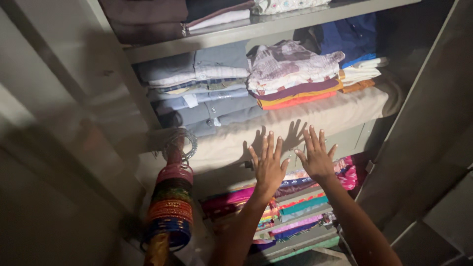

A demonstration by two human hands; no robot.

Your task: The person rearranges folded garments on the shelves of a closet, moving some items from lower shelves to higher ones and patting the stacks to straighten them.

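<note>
Both of my arms reach up into an open grey wardrobe. My left hand (268,165) and my right hand (316,157) are open with fingers spread, side by side, palms toward a folded beige cloth (315,116) that hangs over the front of a shelf. Neither hand holds anything. Whether the palms touch the cloth I cannot tell. On that cloth rest a stack of folded grey and blue shirts (202,88) on the left and a pile of patterned, maroon and orange clothes (300,76) on the right.
A stand stacked with colourful bangles (170,207) rises at the lower left. Folded bright saris (295,209) fill the shelf below my hands. Dark blue clothes (350,34) lie at the back right. The upper shelf (276,24) carries more folded cloth. The wardrobe's door (433,123) stands at right.
</note>
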